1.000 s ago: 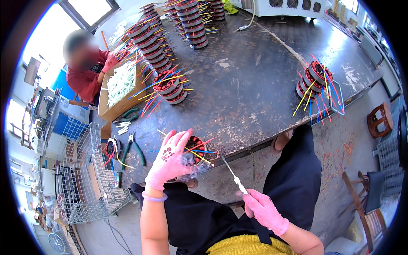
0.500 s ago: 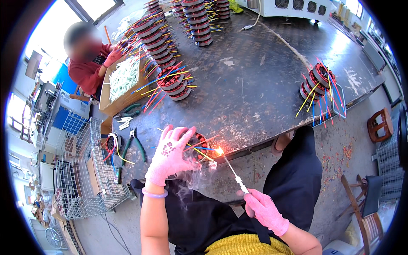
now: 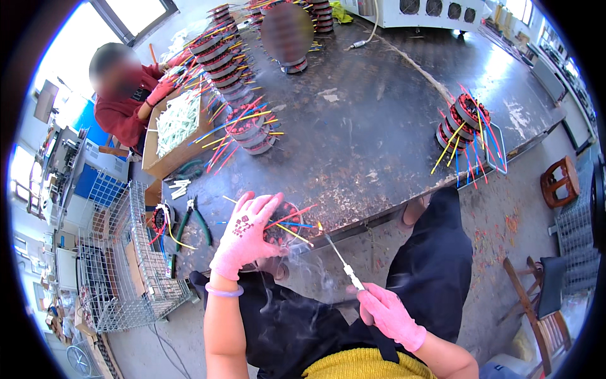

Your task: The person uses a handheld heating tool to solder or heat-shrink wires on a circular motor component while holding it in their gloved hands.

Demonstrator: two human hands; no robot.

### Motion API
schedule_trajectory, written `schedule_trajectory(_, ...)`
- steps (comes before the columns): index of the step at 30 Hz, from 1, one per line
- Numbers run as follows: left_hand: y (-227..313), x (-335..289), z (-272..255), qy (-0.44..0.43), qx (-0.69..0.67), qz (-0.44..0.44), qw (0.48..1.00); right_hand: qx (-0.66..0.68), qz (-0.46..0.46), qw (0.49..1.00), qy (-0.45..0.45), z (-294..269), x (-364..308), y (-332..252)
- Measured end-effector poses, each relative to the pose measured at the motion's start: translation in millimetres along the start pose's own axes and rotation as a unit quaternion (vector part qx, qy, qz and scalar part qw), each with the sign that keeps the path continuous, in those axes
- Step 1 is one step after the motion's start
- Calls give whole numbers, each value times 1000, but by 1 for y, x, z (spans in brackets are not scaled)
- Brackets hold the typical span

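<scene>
My left hand (image 3: pixel 243 237), in a pink glove, is closed on a wire-wound motor stator (image 3: pixel 285 222) at the table's near edge and hides part of it. Red, blue and yellow wires stick out of its right side. My right hand (image 3: pixel 390 314), also in a pink glove, is closed round a thin torch (image 3: pixel 349 271) with a white grip and a slender metal tube. A small flame (image 3: pixel 320 226) burns by the tube's tip, close to the wire ends. Smoke (image 3: pixel 303 275) drifts between my hands, in front of my dark trousers.
Left of my hand lie pliers (image 3: pixel 197 221) and another stator (image 3: pixel 161 218). Stator stacks stand on the table at the back (image 3: pixel 221 60) and right (image 3: pixel 464 120). A person (image 3: pixel 129 107) works behind a box of white tubes (image 3: pixel 178 123). A wire cart (image 3: pixel 126 246) stands left.
The flame has shrunk from a bright, sparking glare to a small yellow one. The torch tip sits slightly lower, away from the wire ends. My left hand keeps its hold on the stator.
</scene>
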State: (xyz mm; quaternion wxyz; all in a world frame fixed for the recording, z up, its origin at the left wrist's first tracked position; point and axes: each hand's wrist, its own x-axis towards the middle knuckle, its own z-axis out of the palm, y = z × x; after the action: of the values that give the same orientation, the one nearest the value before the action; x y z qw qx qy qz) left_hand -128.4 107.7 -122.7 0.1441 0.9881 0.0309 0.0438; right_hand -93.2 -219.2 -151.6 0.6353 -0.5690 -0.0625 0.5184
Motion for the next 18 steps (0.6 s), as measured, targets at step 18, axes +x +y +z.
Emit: schedule_trajectory(18, 0, -1, 0, 2, -12, 19, 1000, 32, 9, 999, 7, 5, -4, -2)
